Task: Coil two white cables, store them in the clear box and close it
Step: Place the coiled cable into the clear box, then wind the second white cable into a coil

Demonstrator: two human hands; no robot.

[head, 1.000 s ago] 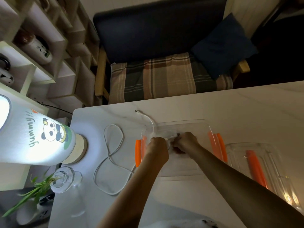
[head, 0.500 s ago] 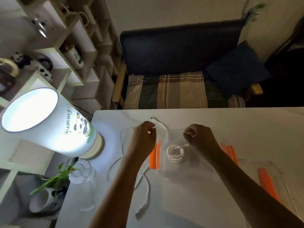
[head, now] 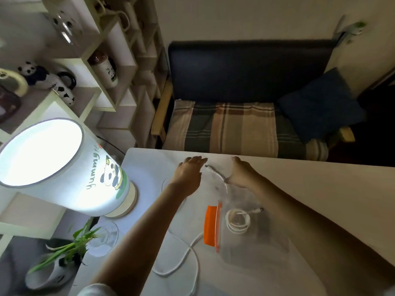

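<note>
Dim light fills a small room where a white marble-look worktop (head: 320, 189) sits in front of a dark sofa (head: 245, 69) with a plaid seat cushion and a blue pillow (head: 318, 107). At the left a lit lamp (head: 53, 165) with a panda drawing and the word "Yummy!!" glows brightly, and behind it open white shelves (head: 111, 60) hold panda mugs and figures. Near the lamp's base stands a glass vase (head: 102, 238) with green leaves.

On the worktop, the clear box (head: 252, 236) lies open with an orange latch (head: 210, 225) on its left side. Inside it rests the coiled cable (head: 237, 221), a neat white ring with one plug end pointing right. The second cable (head: 186, 259) is loose: it loops over the near left part of the worktop, passes beside the orange latch, and one plug end rises up near the far edge, between the two hands.

The left hand (head: 189, 171) is spread, palm down, fingers reaching toward the far edge, just left of the raised plug end and not clearly touching it. The right hand (head: 241, 174) is half-open with the fingers curved; its thumb side sits against the loose cable just below the plug, and whether it pinches the cable cannot be told.
</note>
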